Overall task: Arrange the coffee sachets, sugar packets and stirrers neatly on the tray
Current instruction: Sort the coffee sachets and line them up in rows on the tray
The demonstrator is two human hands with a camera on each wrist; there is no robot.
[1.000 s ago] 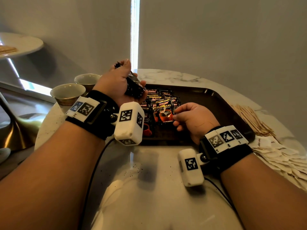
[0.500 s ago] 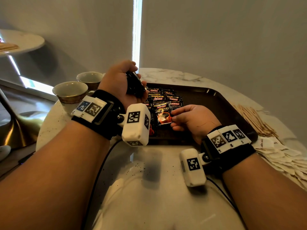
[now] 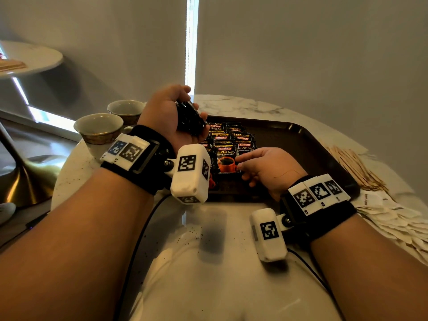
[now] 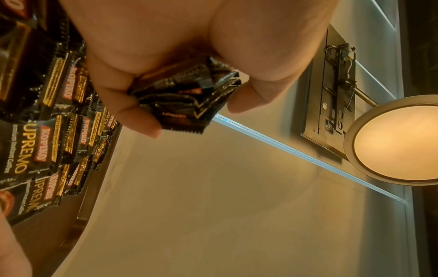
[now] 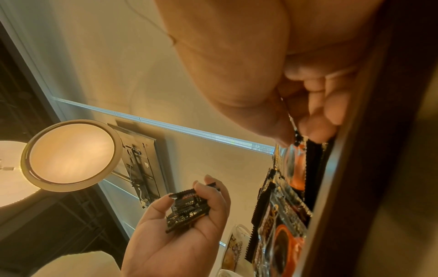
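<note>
A dark brown tray [image 3: 308, 144] lies on the marble table with overlapping rows of black coffee sachets [image 3: 231, 137] on its left half. My left hand [image 3: 183, 112] is raised above the tray's left edge and grips a stack of black sachets [image 4: 187, 99], the same stack [image 5: 187, 209] showing in the right wrist view. My right hand [image 3: 250, 163] rests low on the tray and pinches the right edge of the front coffee sachet [image 3: 225, 158] between thumb and fingers [image 5: 284, 136]. Wooden stirrers [image 3: 356, 167] and white sugar packets [image 3: 393, 216] lie off the tray at the right.
Two empty cups [image 3: 99, 128] [image 3: 126, 110] stand on the table left of the tray. A second round table [image 3: 30, 56] is at the far left with a brass pedestal base [image 3: 23, 179] below. The tray's right half is bare.
My right hand has drawn the front sachet down flat onto the row. My left hand with its stack has shifted slightly right over the tray edge.
</note>
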